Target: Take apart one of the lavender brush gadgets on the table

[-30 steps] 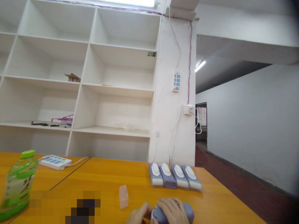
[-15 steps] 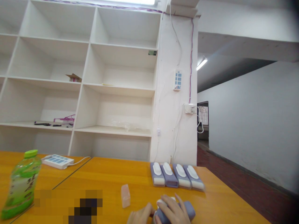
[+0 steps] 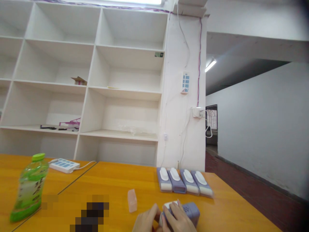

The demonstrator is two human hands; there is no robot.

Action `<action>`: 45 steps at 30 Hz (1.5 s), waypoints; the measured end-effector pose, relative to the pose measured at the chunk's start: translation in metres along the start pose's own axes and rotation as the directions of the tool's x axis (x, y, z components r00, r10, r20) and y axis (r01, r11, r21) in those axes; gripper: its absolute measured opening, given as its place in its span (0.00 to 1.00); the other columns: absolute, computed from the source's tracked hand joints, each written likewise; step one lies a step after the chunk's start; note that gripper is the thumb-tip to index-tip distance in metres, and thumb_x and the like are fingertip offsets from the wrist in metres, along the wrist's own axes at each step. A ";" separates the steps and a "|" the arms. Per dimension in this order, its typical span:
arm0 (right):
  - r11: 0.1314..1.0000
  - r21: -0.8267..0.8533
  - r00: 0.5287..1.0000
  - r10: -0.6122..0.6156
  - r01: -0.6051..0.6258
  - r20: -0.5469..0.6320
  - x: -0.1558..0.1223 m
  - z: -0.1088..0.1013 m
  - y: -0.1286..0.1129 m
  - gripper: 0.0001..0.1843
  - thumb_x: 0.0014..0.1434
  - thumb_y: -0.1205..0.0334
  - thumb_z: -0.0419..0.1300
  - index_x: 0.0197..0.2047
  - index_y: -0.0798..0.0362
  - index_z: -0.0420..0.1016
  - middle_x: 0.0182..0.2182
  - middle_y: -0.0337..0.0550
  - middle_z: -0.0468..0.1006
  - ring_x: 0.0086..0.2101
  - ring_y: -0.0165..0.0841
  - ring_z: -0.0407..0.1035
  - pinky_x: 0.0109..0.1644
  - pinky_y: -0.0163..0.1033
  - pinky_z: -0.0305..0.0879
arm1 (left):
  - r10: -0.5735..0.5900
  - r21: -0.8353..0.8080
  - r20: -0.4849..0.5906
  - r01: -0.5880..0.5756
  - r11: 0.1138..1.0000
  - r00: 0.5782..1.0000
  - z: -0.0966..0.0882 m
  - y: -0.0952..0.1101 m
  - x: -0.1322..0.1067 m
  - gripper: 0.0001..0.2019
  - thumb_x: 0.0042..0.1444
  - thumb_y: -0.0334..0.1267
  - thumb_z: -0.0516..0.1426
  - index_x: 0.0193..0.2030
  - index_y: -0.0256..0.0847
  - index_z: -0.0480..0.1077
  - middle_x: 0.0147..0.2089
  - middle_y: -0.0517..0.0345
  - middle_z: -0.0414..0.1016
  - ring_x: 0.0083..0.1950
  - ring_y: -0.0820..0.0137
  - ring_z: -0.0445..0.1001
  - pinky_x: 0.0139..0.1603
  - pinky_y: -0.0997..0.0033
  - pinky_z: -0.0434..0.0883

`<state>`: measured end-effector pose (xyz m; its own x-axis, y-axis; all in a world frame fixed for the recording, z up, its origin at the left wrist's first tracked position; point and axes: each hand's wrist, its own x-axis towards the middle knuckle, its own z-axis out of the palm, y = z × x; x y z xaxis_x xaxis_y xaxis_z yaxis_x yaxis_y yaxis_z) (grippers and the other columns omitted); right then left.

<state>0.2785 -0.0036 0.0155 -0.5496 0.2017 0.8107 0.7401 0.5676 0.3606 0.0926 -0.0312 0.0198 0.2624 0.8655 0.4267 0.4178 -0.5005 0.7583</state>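
Observation:
At the bottom of the view, both hands are on a purple-grey and white box-shaped case (image 3: 192, 211) with small holes in its side. Curved over its top and white part is my right hand (image 3: 180, 219), fingers bent and gripping it. My left hand (image 3: 146, 219) closes on the left end, thumb and fingers pressed against it; its lower fingers are cut off by the frame edge. Beyond them, several similar cases (image 3: 177, 185) with white oval parts on top stand side by side. A pinkish translucent block (image 3: 132, 201) lies to the left of the hands.
On the orange wooden table (image 3: 113, 180), a green-capped bottle (image 3: 31, 190) stands at the left, near a white power strip (image 3: 64, 165). A pixelated dark patch covers the lower left. White shelving (image 3: 123, 137) rises behind, beside a white pillar (image 3: 185, 135) with cables.
My right fingers have drawn together and moved slightly left over the case, baring its holed side. My left hand sits further up and closer in. The view has shifted slightly.

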 end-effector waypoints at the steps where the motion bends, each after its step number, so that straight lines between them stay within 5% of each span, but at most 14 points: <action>1: 1.000 0.009 1.000 0.006 -0.006 0.029 0.002 -0.003 -0.001 0.16 0.57 0.68 0.56 0.47 0.49 0.77 0.37 0.46 0.83 0.38 0.42 0.80 0.47 0.46 0.78 | 0.002 0.003 0.002 -0.002 1.000 1.000 -0.002 0.004 -0.001 0.10 0.53 0.46 0.60 0.33 0.46 0.64 0.34 0.58 0.77 0.34 0.67 0.75 0.29 0.77 0.65; 5: 0.999 0.032 1.000 0.002 -0.003 0.014 0.009 -0.011 -0.006 0.16 0.57 0.69 0.54 0.46 0.48 0.77 0.35 0.45 0.81 0.36 0.40 0.79 0.45 0.45 0.78 | 0.006 0.016 -0.001 -0.006 1.000 1.000 -0.005 0.012 -0.005 0.13 0.54 0.51 0.60 0.35 0.45 0.65 0.33 0.58 0.75 0.31 0.68 0.71 0.30 0.75 0.66; 12: 0.991 0.128 0.998 0.044 -0.049 0.039 0.016 -0.016 -0.011 0.14 0.60 0.70 0.52 0.44 0.48 0.76 0.32 0.42 0.79 0.33 0.36 0.77 0.48 0.42 0.75 | 0.006 0.032 -0.054 -0.004 0.999 0.999 0.001 -0.010 -0.009 0.21 0.56 0.55 0.59 0.50 0.43 0.68 0.40 0.50 0.75 0.37 0.64 0.70 0.38 0.69 0.67; 22: 0.952 0.272 0.988 0.117 -0.140 0.099 0.020 -0.038 -0.004 0.09 0.62 0.63 0.58 0.45 0.45 0.75 0.38 0.39 0.80 0.39 0.35 0.76 0.50 0.37 0.71 | 0.002 -0.245 0.037 0.007 0.970 0.999 -0.001 -0.009 -0.008 0.24 0.54 0.60 0.61 0.41 0.41 0.64 0.38 0.57 0.68 0.38 0.69 0.68 0.38 0.74 0.65; 27: 0.992 0.117 0.987 -0.064 0.047 0.145 0.015 -0.051 0.014 0.30 0.53 0.45 0.66 0.57 0.45 0.70 0.44 0.41 0.81 0.42 0.39 0.76 0.51 0.44 0.68 | 0.040 -0.373 0.037 -0.024 0.928 0.999 -0.002 0.000 -0.005 0.25 0.53 0.62 0.60 0.39 0.41 0.62 0.34 0.61 0.67 0.36 0.70 0.68 0.38 0.73 0.64; 31: 1.000 0.022 0.994 -0.020 0.017 0.109 0.010 -0.045 0.021 0.37 0.47 0.40 0.68 0.58 0.47 0.70 0.43 0.41 0.82 0.40 0.42 0.76 0.50 0.48 0.64 | -0.059 -0.415 -0.035 0.039 0.909 0.998 -0.002 0.005 -0.003 0.25 0.53 0.63 0.58 0.41 0.42 0.63 0.30 0.64 0.68 0.31 0.71 0.69 0.33 0.74 0.64; 34: 1.000 -0.003 0.992 0.017 -0.017 0.123 0.006 -0.041 0.023 0.39 0.44 0.38 0.68 0.57 0.46 0.70 0.42 0.41 0.82 0.39 0.42 0.76 0.48 0.47 0.62 | -0.128 -0.270 -0.206 0.070 0.960 0.970 -0.009 0.009 -0.007 0.23 0.57 0.61 0.55 0.43 0.42 0.66 0.30 0.62 0.70 0.31 0.68 0.70 0.33 0.73 0.67; 37: 1.000 -0.005 0.987 0.019 -0.019 0.157 0.003 -0.040 0.024 0.39 0.45 0.40 0.68 0.59 0.45 0.68 0.44 0.41 0.82 0.41 0.42 0.76 0.49 0.47 0.61 | -0.053 0.096 -0.284 0.083 0.992 0.957 -0.021 0.012 -0.013 0.15 0.61 0.51 0.54 0.46 0.43 0.70 0.37 0.55 0.75 0.40 0.63 0.74 0.43 0.69 0.69; 41: 0.999 0.003 0.987 0.036 -0.037 0.155 0.003 -0.043 0.022 0.34 0.49 0.47 0.67 0.59 0.44 0.68 0.45 0.40 0.82 0.42 0.41 0.76 0.50 0.47 0.62 | -0.004 0.488 -0.227 0.117 0.865 0.974 -0.033 0.007 -0.016 0.17 0.62 0.40 0.52 0.57 0.42 0.69 0.55 0.46 0.75 0.57 0.57 0.72 0.56 0.63 0.66; 45: 0.998 0.044 0.986 0.036 -0.044 0.163 0.005 -0.048 0.022 0.34 0.47 0.51 0.68 0.58 0.44 0.69 0.46 0.39 0.81 0.42 0.41 0.76 0.49 0.45 0.65 | -0.012 0.718 -0.285 0.222 0.659 0.958 -0.041 0.000 -0.013 0.19 0.63 0.38 0.50 0.59 0.41 0.69 0.62 0.43 0.70 0.67 0.51 0.62 0.63 0.50 0.58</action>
<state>0.3104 -0.0282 0.0496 -0.5782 0.3494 0.7373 0.7459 0.5925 0.3041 0.0537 -0.0417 0.0340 -0.0017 0.8414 0.5405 0.9586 -0.1525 0.2404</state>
